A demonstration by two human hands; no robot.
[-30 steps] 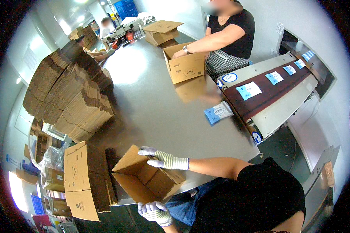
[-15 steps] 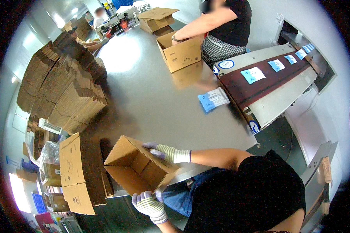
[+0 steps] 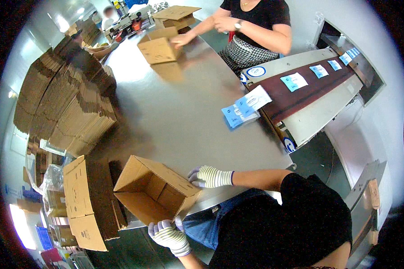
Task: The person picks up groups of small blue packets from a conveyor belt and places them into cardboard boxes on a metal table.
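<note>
Open cardboard box at lower centre of frame, at the table's near edge, tilted with its mouth toward the camera; whether its base rests on the table cannot be told. Right hand, striped glove, fingers bent at the box's right outer wall; left hand, same glove, fingers at the lower rim, thumb apart from them. Whether either hand is clamped on the cardboard: cannot tell. Done so far: walls are squared up, and bare cardboard shows inside. Left, by judgement: mouth unclosed, nothing seen packed. Close on the box's left stands a pile of flattened cartons, probably limiting room that way; a taller carton stack fills the left of frame. Metal table runs toward upper centre. Right of centre, two overlapping blue-and-white packets lie by the end of a dark red conveyor belt carrying more. Top of frame: a co-worker reaches to another box.
</note>
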